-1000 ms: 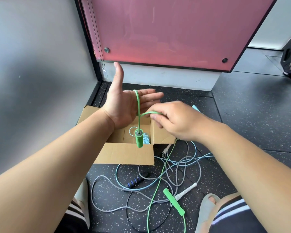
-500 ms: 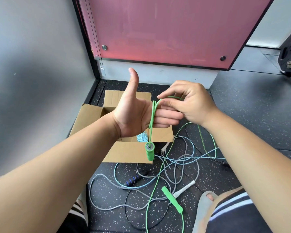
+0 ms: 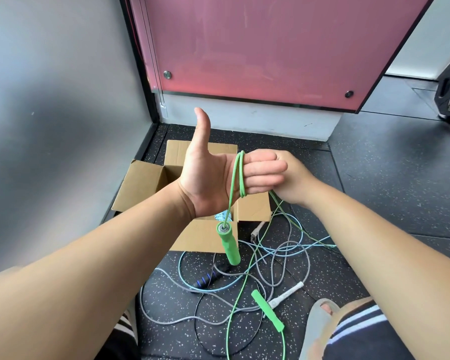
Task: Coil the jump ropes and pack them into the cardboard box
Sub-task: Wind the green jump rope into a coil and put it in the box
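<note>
My left hand (image 3: 218, 175) is held up flat, thumb raised and fingers straight. The green jump rope (image 3: 240, 175) is looped twice around those fingers. One green handle (image 3: 228, 242) dangles below the palm. My right hand (image 3: 294, 180) sits behind the left fingers and grips the green cord, which runs down to the floor. The other green handle (image 3: 268, 310) lies on the floor. The open cardboard box (image 3: 140, 185) stands under my hands with a light blue coiled rope (image 3: 222, 216) inside it.
Grey, light blue and black ropes lie tangled on the speckled black floor, with a black-and-blue handle (image 3: 208, 279) and a white handle (image 3: 287, 294). A grey wall is left, a pink panel (image 3: 270, 48) behind. My knees and a sandal (image 3: 317, 326) are at the bottom.
My right hand has carried the green cord over and behind the left fingers, adding a loop. The dangling handle hangs lower. More of the box shows as my view shifted.
</note>
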